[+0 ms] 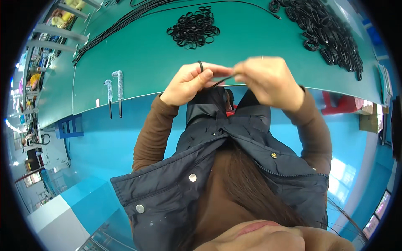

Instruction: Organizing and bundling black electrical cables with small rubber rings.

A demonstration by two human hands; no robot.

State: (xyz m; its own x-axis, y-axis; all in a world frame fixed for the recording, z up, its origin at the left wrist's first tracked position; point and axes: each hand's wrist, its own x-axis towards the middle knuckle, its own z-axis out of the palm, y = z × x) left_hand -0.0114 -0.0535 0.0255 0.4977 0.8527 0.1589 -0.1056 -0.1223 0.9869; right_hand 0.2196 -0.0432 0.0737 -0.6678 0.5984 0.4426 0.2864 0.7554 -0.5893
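A thin black cord (222, 81) stretches between my two hands, just above the table's near edge. Its right end is pinched in the closed fingertips of my right hand (270, 81), which are slightly blurred. My left hand (188, 85) closes on the cord's other part, thumb bent over and forefinger reaching toward the right hand. Around a finger of that hand sits a black ring (200, 67). Where the cord passes under the left fingers is hidden. Beyond the hands, a loose heap of black rings (193, 28) lies on the green table (138, 62).
Long black cords (113, 29) run across the table's far left. A large pile of black looped pieces (328, 35) covers the far right. Two fuzzy-wrapped tools (120, 85) overhang the left front edge. A blue stool (70, 126) and cardboard box (370, 119) stand below.
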